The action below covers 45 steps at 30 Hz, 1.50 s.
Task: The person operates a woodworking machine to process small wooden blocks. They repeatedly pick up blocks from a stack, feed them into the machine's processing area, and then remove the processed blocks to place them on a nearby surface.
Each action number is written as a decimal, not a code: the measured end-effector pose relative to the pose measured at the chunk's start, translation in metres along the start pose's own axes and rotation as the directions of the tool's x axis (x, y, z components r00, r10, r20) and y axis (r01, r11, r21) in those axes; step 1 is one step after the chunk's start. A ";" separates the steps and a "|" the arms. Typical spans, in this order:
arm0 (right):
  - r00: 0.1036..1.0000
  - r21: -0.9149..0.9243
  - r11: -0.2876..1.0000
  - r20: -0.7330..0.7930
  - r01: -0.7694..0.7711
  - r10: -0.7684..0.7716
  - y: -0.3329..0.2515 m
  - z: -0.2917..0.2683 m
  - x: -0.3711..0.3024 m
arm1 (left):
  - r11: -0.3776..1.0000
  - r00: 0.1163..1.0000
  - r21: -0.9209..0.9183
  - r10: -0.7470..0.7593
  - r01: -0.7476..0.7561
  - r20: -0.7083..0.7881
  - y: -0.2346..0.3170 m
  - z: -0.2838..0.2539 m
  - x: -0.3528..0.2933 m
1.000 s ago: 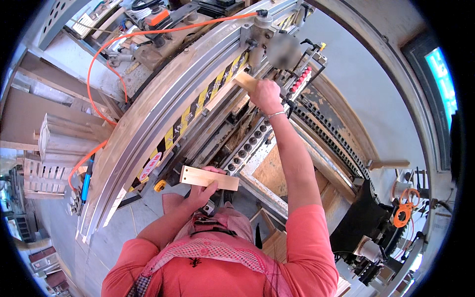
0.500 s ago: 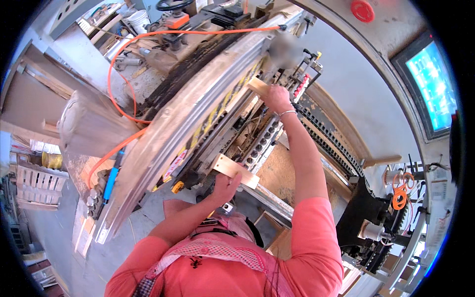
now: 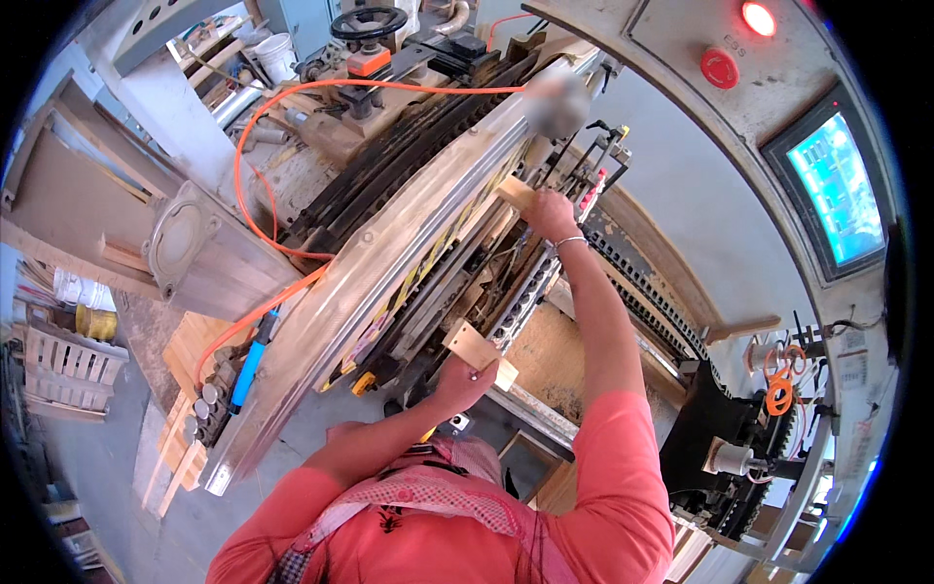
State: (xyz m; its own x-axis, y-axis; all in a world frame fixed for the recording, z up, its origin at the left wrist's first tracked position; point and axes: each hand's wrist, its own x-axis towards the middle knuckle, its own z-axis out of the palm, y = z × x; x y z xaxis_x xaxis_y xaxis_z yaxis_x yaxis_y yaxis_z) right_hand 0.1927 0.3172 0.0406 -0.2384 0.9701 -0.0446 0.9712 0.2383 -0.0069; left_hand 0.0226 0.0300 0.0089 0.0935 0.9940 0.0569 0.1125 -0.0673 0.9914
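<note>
My left hand (image 3: 463,385) is closed round a short pale wooden board (image 3: 471,345) with small holes near its far left end. It holds this board above the near end of the machine bed. Farther off, my right hand (image 3: 553,216) grips a second pale wooden piece (image 3: 515,192), whose left end juts out past the fingers. That piece is over the machine, beside the row of red fittings (image 3: 590,194); the hand covers its other end. Between the two hands runs a row of dark round fittings (image 3: 514,304).
A long wooden beam with metal rails (image 3: 321,321) crosses on the left, an orange hose (image 3: 241,185) looping over it. A blue air gun (image 3: 249,368) hangs at its near end. At right are a lit screen (image 3: 837,190), red button (image 3: 720,68) and black chain track (image 3: 710,428).
My left hand has moved slightly right with its board, which is now turned more steeply. My right hand still grips its piece. The view has shifted, bringing a glowing red lamp into sight.
</note>
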 end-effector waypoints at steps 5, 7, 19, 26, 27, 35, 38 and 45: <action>0.998 -0.041 0.997 -0.025 0.060 -0.061 0.004 0.006 0.002 | 0.981 0.995 -0.168 -0.103 0.100 -0.012 -0.005 0.002 -0.002; 0.995 0.004 0.998 -0.074 0.069 -0.068 0.003 0.008 0.002 | 0.981 0.995 -0.177 -0.086 0.077 -0.046 -0.005 0.003 -0.002; 0.982 -0.065 0.990 -0.130 0.129 -0.136 0.007 0.012 0.002 | 0.997 0.998 -0.061 -0.055 0.054 -0.006 -0.006 0.001 -0.002; 0.982 -0.055 0.992 -0.145 0.113 -0.120 0.006 0.013 0.002 | 0.998 0.999 -0.053 -0.042 0.041 -0.011 -0.005 0.001 -0.001; 0.987 -0.063 0.993 -0.122 0.099 -0.106 0.004 0.009 0.000 | 0.997 0.999 -0.060 -0.044 0.043 -0.016 -0.005 0.001 -0.002; 0.988 -0.084 0.989 -0.076 0.125 -0.132 0.002 0.001 -0.003 | 0.995 0.996 -0.034 -0.087 0.088 0.035 0.001 -0.002 -0.002; 0.986 -0.063 0.991 -0.106 0.121 -0.128 0.005 0.006 -0.001 | 0.995 0.995 -0.033 -0.088 0.090 0.054 0.001 -0.002 -0.001; 0.984 -0.047 0.992 -0.125 0.120 -0.125 0.006 0.008 0.000 | 0.995 0.996 -0.039 -0.088 0.089 0.025 0.000 -0.001 -0.002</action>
State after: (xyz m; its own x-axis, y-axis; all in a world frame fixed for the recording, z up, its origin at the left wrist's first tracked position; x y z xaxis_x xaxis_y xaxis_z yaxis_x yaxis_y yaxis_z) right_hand 0.1988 0.3181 0.0324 -0.3570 0.9305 0.0820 0.9341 0.3553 0.0348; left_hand 0.0214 0.0285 0.0087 0.1081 0.9936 -0.0338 0.0819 0.0250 0.9963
